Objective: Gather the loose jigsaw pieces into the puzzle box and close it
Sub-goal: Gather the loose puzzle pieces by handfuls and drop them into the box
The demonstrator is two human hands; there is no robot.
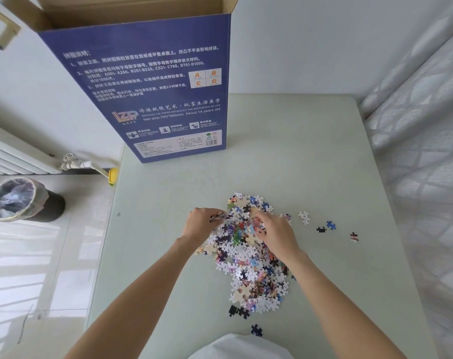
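Pale green and smooth, the table (285, 156) fills most of my head view, with a white wall behind it and a patterned white curtain (427, 151) down the right edge. I see the puzzle box (153, 94) standing upright at the far left of the table, its blue printed face toward me and its top flaps open, showing brown cardboard inside.

Nearer to me, right of the middle, lies the pile of jigsaw pieces (248, 252), a long heap running from the far side toward my body. Both hands are in its far end. My left hand (203, 222) curls its fingers round a small clutch of pieces at the pile's left edge. My right hand (274, 230) lies over the heap with its fingers bent down into the pieces; I judge it is gripping some, though the fingertips are partly buried. The two hands are close together but not touching.

A few stray pieces lie apart from the heap: a white piece (304, 217), a blue piece (331, 225) and a black piece (321, 229) to the right, one more further right, and dark pieces (239, 311) near my end of the pile.

Off the table at left, I see a lined waste bin (23, 200) on the floor and a white radiator (15, 159) with its pipe.
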